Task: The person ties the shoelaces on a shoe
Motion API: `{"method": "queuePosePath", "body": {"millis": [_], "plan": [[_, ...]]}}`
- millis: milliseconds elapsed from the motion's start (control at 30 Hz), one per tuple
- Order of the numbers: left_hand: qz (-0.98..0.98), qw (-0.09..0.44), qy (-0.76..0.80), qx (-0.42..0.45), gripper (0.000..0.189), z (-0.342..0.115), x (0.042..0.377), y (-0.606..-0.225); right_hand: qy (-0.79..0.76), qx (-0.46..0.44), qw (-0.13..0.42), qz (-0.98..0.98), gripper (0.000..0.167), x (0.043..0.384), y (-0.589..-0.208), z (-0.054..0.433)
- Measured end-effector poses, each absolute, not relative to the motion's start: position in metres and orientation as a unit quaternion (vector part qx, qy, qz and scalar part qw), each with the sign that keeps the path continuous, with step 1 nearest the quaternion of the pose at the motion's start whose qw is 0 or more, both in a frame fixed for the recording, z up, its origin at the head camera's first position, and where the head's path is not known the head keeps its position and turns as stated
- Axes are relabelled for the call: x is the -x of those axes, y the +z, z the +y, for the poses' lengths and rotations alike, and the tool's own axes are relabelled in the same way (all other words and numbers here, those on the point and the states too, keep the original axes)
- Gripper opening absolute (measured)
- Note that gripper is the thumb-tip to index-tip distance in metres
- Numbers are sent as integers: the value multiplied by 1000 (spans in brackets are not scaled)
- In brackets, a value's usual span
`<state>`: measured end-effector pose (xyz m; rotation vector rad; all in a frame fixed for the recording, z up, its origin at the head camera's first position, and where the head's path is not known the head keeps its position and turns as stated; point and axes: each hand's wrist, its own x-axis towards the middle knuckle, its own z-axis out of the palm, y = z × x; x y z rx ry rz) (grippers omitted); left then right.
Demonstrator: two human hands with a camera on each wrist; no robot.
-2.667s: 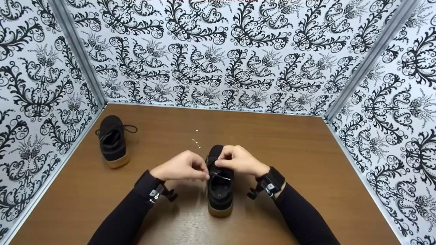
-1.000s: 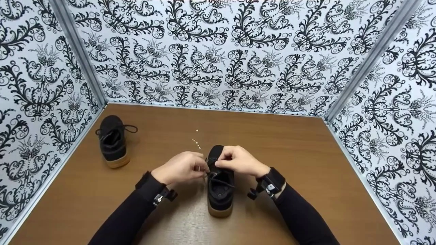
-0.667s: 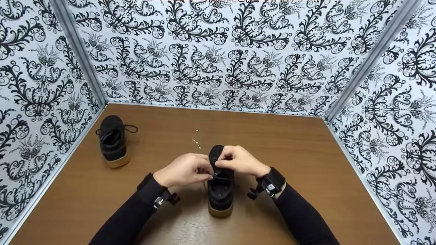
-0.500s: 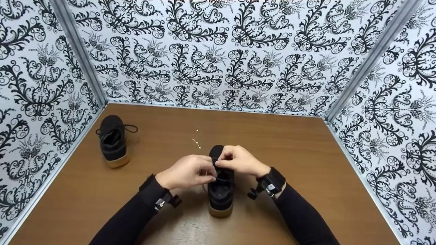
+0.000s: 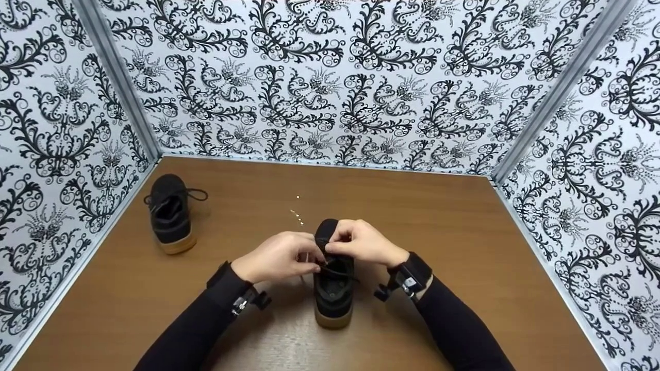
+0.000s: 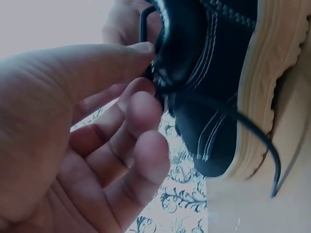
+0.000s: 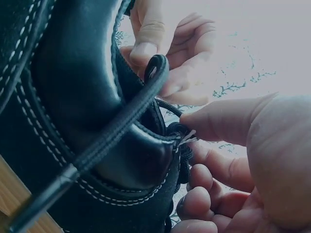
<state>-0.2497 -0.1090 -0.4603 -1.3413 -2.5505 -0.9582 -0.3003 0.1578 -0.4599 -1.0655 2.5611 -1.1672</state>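
Observation:
A black shoe (image 5: 333, 309) with a tan sole stands in front of me, toe pointing away. My left hand (image 5: 282, 257) is at the left side of its lacing, thumb and fingertips pinching a black shoelace (image 7: 116, 121). That lace makes a small bend at the fingers, and its tipped end slants across the shoe opening. Over the tongue area, my right hand (image 5: 363, 243) pinches lace between thumb and index finger, its other fingers curled. Another lace end (image 6: 252, 128) hangs down the shoe's side in the left wrist view. The exact grip points are partly hidden by the fingers.
A matching black shoe (image 5: 170, 216) with its lace looped out stands at the far left of the brown table (image 5: 438, 221). Patterned walls (image 5: 330, 93) enclose the table at the back and both sides. Small bright specks (image 5: 297, 216) lie beyond the left hand.
My left hand has moved from the shoe's left edge in over the lacing, then drawn slightly back left. The lace across the opening has shifted. My right hand has stayed in place.

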Motion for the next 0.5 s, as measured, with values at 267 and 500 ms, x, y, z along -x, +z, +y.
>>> {"method": "queuePosePath", "body": {"millis": [267,500], "plan": [[-844,73,-288,447,14,-110,253,-463,-392,352,69,847,11,300,-461,157],[-846,74,-298,436,9,-107,253,-465,-392,355,64,846,12,299,-459,157]]}}
